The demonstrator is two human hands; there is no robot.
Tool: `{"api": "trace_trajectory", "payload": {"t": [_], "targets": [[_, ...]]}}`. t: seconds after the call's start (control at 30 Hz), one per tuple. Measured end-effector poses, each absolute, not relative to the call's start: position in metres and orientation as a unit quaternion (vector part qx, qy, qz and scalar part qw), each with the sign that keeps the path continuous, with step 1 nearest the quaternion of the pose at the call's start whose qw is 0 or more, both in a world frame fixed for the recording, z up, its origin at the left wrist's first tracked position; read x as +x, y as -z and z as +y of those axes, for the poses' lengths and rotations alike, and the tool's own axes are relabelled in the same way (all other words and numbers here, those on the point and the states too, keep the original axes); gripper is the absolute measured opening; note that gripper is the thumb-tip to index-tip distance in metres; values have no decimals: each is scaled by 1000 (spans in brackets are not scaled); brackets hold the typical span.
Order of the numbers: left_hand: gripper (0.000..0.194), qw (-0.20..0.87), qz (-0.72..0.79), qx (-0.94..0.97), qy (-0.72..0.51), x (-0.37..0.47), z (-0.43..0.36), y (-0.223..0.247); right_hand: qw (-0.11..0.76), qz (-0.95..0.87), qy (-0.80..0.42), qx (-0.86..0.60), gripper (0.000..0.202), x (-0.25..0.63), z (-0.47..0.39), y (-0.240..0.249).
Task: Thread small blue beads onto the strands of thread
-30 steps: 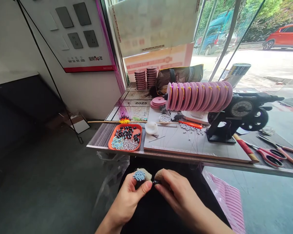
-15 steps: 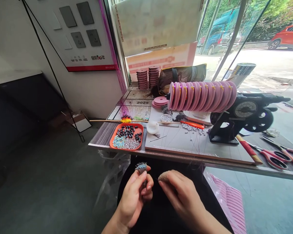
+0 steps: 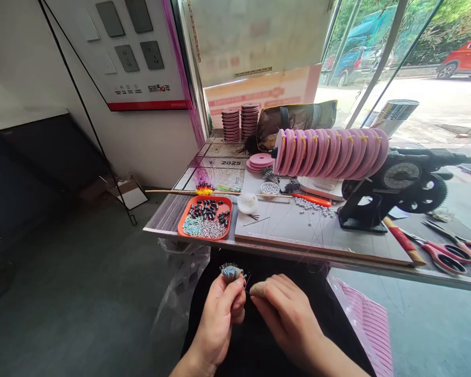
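Above the dark cloth on my lap, my left hand is closed around a bunch of small blue pieces with thin wire-like ends, which fan out over the thumb and fingers. To its right, my right hand is pinched, thumb against a forefinger wearing a tan finger cover. A very thin strand seems to show between the hands; what the right fingertips hold is too small to make out. Beyond them on the table, an orange tray holds black, blue and silvery small parts in separate heaps.
A hand-cranked black machine carries a row of pink discs. A board bears a white round lid, loose grey beads and an orange-handled tool. Scissors lie right; a thin stick overhangs left.
My right hand has come slightly nearer to the left one. The bunch in my left hand is turned, so more of its blue pieces and wire ends show. The view has shifted slightly.
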State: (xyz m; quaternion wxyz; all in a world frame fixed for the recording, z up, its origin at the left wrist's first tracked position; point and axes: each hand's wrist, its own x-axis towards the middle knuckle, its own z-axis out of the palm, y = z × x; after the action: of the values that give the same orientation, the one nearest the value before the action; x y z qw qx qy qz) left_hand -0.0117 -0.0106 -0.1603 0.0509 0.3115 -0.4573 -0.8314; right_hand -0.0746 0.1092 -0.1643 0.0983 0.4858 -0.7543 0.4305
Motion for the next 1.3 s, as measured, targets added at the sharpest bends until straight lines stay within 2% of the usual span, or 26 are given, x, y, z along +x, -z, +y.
{"api": "trace_trajectory", "payload": {"t": [0.2, 0.4, 0.7, 0.87, 0.97, 1.03, 1.1, 1.23, 1.3], "targets": [[34, 104, -523, 307, 788, -9, -10, 170, 88, -752, -437, 486, 17, -75, 109, 166], [35, 110, -547, 301, 773, -7, -10, 175, 85, -756, -433, 484, 19, -75, 110, 166], [13, 186, -674, 223, 679, -5, -14, 167, 86, -782, -453, 419, 18, -76, 112, 166], [10, 187, -680, 199, 681, -6, -16, 167, 110, -765, -465, 431, 17, -76, 111, 165], [10, 178, -661, 209, 698, -5, -16, 169, 137, -767, -460, 426, 11, -77, 111, 165], [14, 166, -618, 230, 733, -5, -15, 167, 164, -775, -429, 434, 18, -77, 111, 167], [20, 147, -531, 245, 798, -6, -14, 161, 170, -781, -382, 464, 15, -77, 110, 168], [17, 91, -360, 244, 896, -10, -21, 138, 163, -769, -329, 523, 29, -73, 107, 169], [14, 119, -318, 244, 908, -12, -34, 127, 174, -766, -322, 529, 29, -71, 108, 168]]}}
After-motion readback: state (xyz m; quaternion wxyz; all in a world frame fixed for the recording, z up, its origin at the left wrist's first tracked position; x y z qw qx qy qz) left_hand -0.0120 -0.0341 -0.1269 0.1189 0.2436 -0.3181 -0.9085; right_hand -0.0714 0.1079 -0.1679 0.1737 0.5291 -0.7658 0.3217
